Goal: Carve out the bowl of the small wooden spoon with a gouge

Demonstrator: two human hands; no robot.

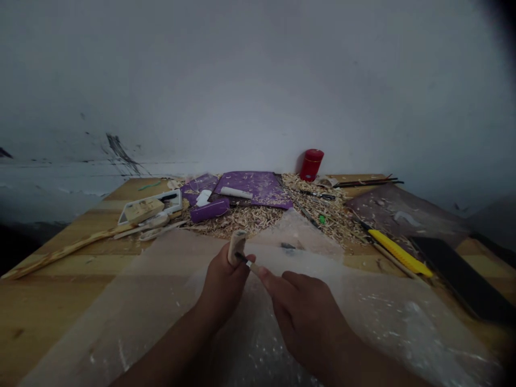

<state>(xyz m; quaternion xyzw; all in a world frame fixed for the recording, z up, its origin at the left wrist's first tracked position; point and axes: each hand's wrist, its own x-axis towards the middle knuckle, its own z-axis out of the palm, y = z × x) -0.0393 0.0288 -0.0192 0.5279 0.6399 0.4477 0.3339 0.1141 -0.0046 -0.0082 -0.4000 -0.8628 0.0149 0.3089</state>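
My left hand is closed around a pale piece of wood, held upright with its top end showing above the fingers. A wood-carving knife is in my right hand, its index finger stretched along the light handle. The knife's dark blade meets the near face of the wood, close to my left thumb. Most of the handle and the wood's lower end are hidden by my fingers. Below both hands lies a clear plastic sheet, with a small dark pointed piece on it.
Wood shavings cover the back of the table, around purple sheets and a red can. To the left are a white tray and a long stick. A yellow utility knife and a dark flat slab lie right.
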